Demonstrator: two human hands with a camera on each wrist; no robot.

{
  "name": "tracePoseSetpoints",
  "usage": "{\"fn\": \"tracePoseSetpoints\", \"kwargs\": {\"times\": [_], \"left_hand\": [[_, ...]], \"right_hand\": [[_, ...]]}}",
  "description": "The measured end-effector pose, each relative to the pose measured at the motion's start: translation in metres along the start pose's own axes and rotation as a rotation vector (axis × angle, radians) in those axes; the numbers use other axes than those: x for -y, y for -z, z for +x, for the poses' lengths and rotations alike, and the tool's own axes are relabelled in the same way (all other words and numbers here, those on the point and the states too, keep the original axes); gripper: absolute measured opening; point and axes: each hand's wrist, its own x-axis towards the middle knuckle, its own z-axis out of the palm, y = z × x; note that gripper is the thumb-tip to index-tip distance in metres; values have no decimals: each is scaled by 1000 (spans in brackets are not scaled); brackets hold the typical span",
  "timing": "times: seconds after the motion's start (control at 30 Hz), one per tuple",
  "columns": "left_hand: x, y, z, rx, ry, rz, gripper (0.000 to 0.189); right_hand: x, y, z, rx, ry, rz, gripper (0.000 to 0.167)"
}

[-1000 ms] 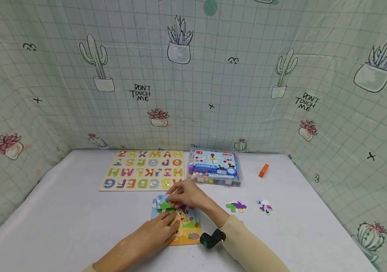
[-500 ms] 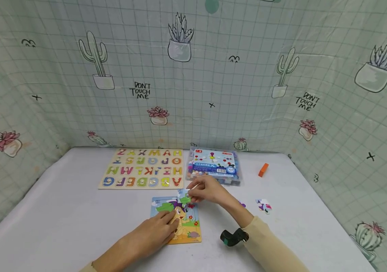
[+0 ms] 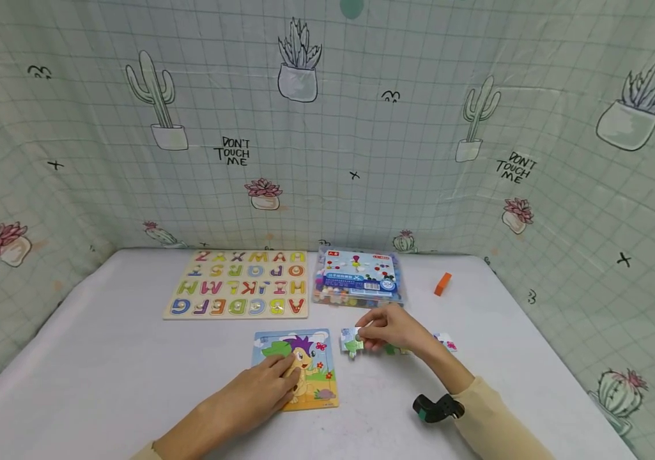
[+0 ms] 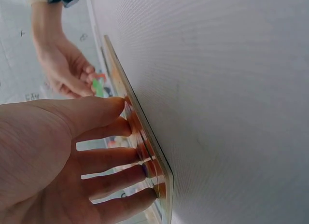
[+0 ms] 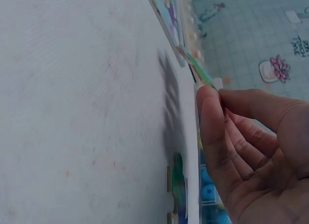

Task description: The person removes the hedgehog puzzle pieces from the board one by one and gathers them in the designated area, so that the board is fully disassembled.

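My left hand (image 3: 264, 386) rests on a wooden jigsaw puzzle board (image 3: 327, 386) with a cartoon animal with purple hair. In the left wrist view its extended fingertips press the board's face (image 4: 161, 190). To the board's right, my right hand (image 3: 393, 329) pinches a blue and green jigsaw piece (image 3: 351, 342) between thumb and fingers. The right wrist view shows this jigsaw piece (image 5: 200, 69) nearly edge-on, held above the white table. Just beneath the right hand lies a green and purple jigsaw piece (image 3: 397, 350), partly hidden by it. Another jigsaw piece (image 3: 448, 343) is half covered by the forearm.
An alphabet board (image 3: 235, 284) lies at the back left. Beside it stands a clear plastic box (image 3: 358, 278) of colourful parts. A small orange block (image 3: 443, 283) sits at the back right. A patterned cloth (image 3: 327, 140) hangs behind the table.
My right hand has lifted the blue and green jigsaw piece off the puzzle board and carried it right, to beside the loose pieces. The left hand has stayed on the board.
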Motion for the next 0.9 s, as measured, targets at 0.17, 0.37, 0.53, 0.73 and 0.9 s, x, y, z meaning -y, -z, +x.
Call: {"fn": "tracePoseSetpoints", "kwargs": {"times": [0.17,0.37,0.53,0.73,0.9], "left_hand": [[1,1,-1,-6,1,-17,42],[2,0,-1,-4,9,-28,42],[2,0,-1,-2,7,-23,42],[1,0,-1,14,15,-34,42],[1,1,0,2,-2,-17,42]], "right_hand": [[-5,5,-5,-6,-10,-26,25],[-8,6,-5,-53,1,-116,19],[-10,3,-4,-100,-21,-217,14],[-9,1,-5,-118,-14,-275,11],[-9,1,-6,-119,-16,-284,11]]}}
